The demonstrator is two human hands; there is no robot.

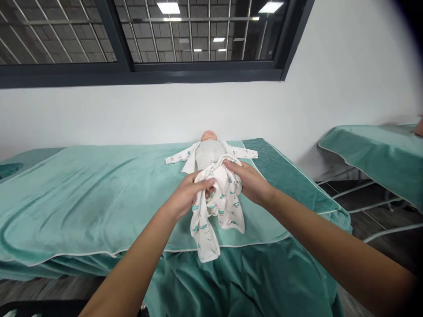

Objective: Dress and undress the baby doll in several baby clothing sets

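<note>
Small white printed pants (223, 193) hang from both hands, legs pointing down toward me over the bed's near edge. My left hand (190, 191) grips the left side of the waistband, fingers partly inside the cloth. On the right side of the waistband, my right hand (249, 178) pinches the fabric with its thumb on top. Just beyond lies a baby doll (209, 135) on its back, head toward the wall. A grey top (209, 152) covers its torso, and a white printed jacket (239, 152) is spread open beneath with sleeves outstretched. The pants hide the doll's lower body.
A light green cover (99, 189) lies over the bed, with darker green cloth (264, 268) hanging at the front. Behind is a white wall (148, 114) with a barred window (198, 39). Another green-covered bed (380, 149) on a metal frame stands at right, a person's hand at its edge.
</note>
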